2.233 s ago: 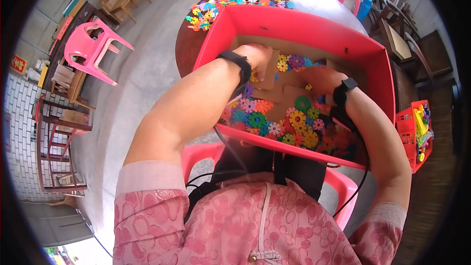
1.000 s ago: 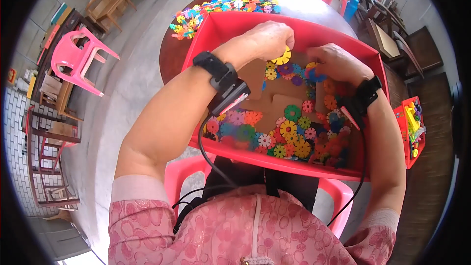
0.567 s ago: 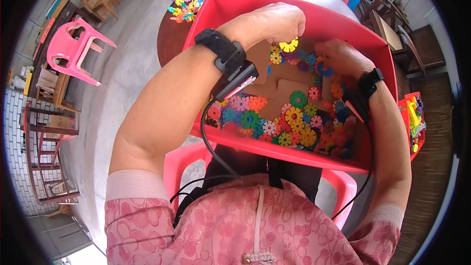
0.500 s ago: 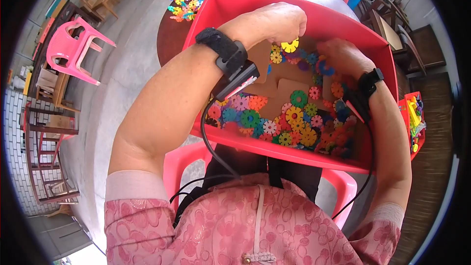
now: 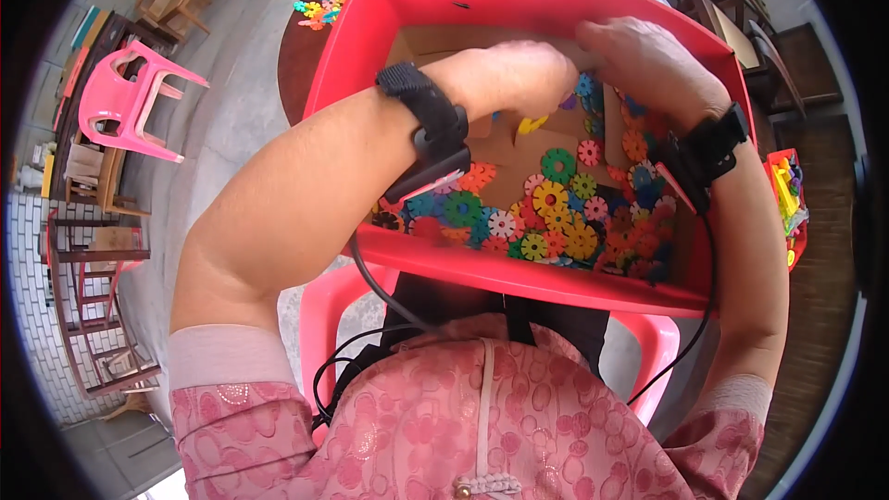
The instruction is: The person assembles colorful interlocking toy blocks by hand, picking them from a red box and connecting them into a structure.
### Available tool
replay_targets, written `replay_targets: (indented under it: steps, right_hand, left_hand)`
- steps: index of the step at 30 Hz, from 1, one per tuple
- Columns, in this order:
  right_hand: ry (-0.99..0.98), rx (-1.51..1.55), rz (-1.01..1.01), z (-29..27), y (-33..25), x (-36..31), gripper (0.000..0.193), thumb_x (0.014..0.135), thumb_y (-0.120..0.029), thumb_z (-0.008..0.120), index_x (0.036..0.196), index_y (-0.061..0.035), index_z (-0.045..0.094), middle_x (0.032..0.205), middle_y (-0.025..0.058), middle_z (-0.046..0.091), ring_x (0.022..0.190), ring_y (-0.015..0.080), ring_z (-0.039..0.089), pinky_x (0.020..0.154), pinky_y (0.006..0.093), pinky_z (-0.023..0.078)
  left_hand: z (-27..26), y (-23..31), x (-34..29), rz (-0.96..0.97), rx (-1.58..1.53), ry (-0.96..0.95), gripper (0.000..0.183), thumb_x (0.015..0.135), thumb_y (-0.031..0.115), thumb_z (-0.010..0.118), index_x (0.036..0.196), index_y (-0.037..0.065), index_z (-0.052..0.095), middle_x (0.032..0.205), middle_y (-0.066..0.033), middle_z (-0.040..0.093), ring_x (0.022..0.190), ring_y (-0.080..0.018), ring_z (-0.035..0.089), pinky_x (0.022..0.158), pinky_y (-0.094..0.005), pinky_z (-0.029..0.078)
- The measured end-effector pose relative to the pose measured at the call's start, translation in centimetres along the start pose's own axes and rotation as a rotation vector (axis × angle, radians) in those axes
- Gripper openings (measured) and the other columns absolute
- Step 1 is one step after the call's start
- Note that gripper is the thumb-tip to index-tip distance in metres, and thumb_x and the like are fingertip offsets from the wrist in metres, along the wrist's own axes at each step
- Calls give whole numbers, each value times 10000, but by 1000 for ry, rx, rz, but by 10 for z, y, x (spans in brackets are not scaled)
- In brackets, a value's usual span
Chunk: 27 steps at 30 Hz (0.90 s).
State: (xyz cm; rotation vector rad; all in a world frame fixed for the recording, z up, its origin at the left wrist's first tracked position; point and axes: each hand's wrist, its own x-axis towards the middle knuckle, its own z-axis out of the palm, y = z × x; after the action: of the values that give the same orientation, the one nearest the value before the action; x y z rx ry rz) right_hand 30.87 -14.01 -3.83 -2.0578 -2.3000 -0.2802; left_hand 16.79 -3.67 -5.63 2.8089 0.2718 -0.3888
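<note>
My left hand (image 5: pixel 532 74) is inside a red box (image 5: pixel 444 264), its back turned up and its fingers curled down out of sight. Just below it is a blurred yellow toothed disc (image 5: pixel 531 124); whether the hand touches it cannot be told. Close beside it on the right, my right hand (image 5: pixel 644 65) bends over the far part of the box, its fingers curled and mostly hidden. Beneath both hands lie loose plastic flower-shaped discs (image 5: pixel 558 165) in many colours, heaped along the near side and the right over a brown cardboard bottom (image 5: pixel 505 162).
A brown round table (image 5: pixel 292 65) with more discs (image 5: pixel 324 0) stands behind the box. Right of the box is a red container (image 5: pixel 787 213) of colourful toys. A pink chair (image 5: pixel 134 102) stands on the left floor. Black cables (image 5: pixel 370 287) hang from my wrist devices.
My left hand has come down and a little nearer. The right hand has risen and moved left, close to the left one. The yellow disc is lower and tilted; the box sits slightly differently in view.
</note>
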Motion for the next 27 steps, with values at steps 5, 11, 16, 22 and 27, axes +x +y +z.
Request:
replay_targets:
  steps: [5, 11, 16, 22, 27]
  right_hand:
    - [4, 90, -68, -11, 1, 2, 208, 746, -40, 600, 937, -4, 523, 921, 172, 599, 943, 361, 571, 804, 446, 457]
    - [109, 96, -169, -6, 4, -2, 252, 741, -56, 615, 976, -4, 538, 919, 175, 599, 944, 359, 569, 819, 436, 453]
    - [30, 111, -73, -12, -6, 0, 223, 767, -60, 573, 985, -16, 580, 938, 163, 624, 955, 332, 592, 825, 423, 471]
    - [-33, 96, -60, -16, -1, 4, 263, 750, -72, 612, 996, -8, 545, 917, 174, 603, 934, 350, 577, 812, 433, 457]
    - [146, 40, -83, -14, -10, 1, 215, 810, -44, 534, 992, -40, 649, 973, 149, 663, 982, 292, 627, 852, 392, 503]
  left_hand:
    - [21, 10, -5, 210, -137, 1, 243, 774, 63, 593, 1017, 54, 613, 976, -160, 637, 954, -322, 610, 791, -412, 487]
    - [54, 18, -6, 313, 25, -200, 354, 706, -8, 619, 1057, 33, 594, 988, -172, 620, 968, -344, 608, 779, -423, 498]
    - [70, 23, -18, 357, 140, -16, 506, 664, -16, 666, 1148, 29, 527, 1081, -194, 560, 982, -386, 594, 807, -460, 487]
    - [68, 30, -11, 362, 51, 130, 568, 681, 17, 680, 1214, 119, 509, 1248, -146, 469, 1150, -337, 505, 869, -435, 475]
    - [86, 27, -10, 709, 227, 281, 486, 715, 69, 660, 1177, 141, 528, 1209, -120, 467, 1160, -297, 470, 886, -404, 472]
